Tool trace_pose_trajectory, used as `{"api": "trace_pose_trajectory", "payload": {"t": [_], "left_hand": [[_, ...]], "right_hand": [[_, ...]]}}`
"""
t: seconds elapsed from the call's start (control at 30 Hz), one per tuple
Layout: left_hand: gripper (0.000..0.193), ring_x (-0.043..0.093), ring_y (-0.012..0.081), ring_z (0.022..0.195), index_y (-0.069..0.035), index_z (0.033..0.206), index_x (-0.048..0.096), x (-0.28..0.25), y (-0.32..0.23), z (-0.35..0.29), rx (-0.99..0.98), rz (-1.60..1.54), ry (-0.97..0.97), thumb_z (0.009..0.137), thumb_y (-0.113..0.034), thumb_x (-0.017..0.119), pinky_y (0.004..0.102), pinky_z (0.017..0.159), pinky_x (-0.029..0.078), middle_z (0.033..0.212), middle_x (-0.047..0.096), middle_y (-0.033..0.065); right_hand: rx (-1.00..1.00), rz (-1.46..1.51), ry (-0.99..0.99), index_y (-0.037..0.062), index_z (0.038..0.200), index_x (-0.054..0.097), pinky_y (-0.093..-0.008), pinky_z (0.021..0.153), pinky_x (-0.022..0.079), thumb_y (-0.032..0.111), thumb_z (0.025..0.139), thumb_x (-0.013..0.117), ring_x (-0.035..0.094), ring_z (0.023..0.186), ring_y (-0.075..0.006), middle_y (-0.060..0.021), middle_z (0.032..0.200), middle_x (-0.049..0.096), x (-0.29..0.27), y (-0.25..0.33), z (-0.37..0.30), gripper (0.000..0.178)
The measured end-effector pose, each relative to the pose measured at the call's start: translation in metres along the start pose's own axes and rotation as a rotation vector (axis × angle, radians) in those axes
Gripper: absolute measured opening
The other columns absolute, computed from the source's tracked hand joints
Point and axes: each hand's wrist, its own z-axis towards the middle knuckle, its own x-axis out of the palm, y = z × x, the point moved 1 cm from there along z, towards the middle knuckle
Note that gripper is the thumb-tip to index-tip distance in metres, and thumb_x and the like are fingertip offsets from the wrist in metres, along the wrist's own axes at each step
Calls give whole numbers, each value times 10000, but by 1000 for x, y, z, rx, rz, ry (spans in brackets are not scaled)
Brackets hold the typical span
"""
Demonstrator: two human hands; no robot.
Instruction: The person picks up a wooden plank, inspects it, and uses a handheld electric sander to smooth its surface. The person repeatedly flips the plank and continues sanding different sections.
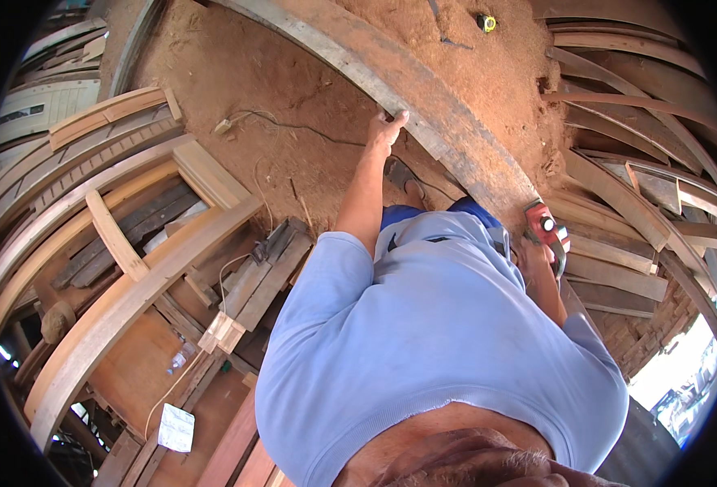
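Observation:
A long, wide wooden plank (447,122) with a worn brown face and a grey edge stretches in front of me from upper left to lower right. My left hand (387,132) grips its near edge, thumb over the top and fingers partly hidden. My right hand (534,258) is closed round a red and black power tool (543,222), whose exact kind I cannot make out. The tool is at the plank's near right end; whether it touches the wood cannot be told. My body hides part of my right forearm.
Wooden frames (143,272) and boards lie stacked on the left, with a paper sheet (176,428) among them. More planks (618,268) are piled at the right. A cord (293,125) crosses the dusty floor (212,73). A yellow tape measure (486,23) lies beyond the plank.

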Motion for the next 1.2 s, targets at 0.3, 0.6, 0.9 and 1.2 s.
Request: {"api": "trace_pose_trajectory", "payload": {"t": [0.3, 0.6, 0.9, 1.2], "left_hand": [[812, 503, 350, 1355, 41, 1480, 418, 7, -2, -5, -28, 112, -175, 891, -402, 759, 442, 1100, 433, 1482, 485, 245], [725, 499, 391, 1347, -64, 1543, 357, 26, -15, -32, 28, 481, -277, 991, -486, 565, 463, 1110, 439, 1484, 487, 228], [725, 483, 384, 1364, -60, 1552, 329, 28, -30, -46, 25, 487, -181, 1004, -487, 538, 467, 1132, 417, 1500, 462, 233], [754, 519, 436, 1307, -41, 1559, 277, 19, -15, -33, 90, 482, -209, 989, -432, 580, 482, 1094, 433, 1442, 498, 290]], "right_hand": [[-46, -898, -962, 23, 1305, 517, -524, 1016, 467, 574, 748, 753, 587, 1212, -437, -302, 1225, 624, -55, 4, -76, 818], [-385, -697, -526, 5, 742, 709, -435, 642, 545, 273, 664, 809, 701, 666, -286, -147, 701, 704, -103, 1, -16, 296], [-504, -359, -291, 82, 874, 621, -316, 540, 487, 244, 837, 747, 577, 570, -144, -9, 688, 584, -60, -19, -7, 209], [-549, -29, 43, 113, 903, 621, -263, 478, 481, 335, 962, 671, 565, 529, -107, 8, 656, 574, 93, 125, -79, 235]]}}
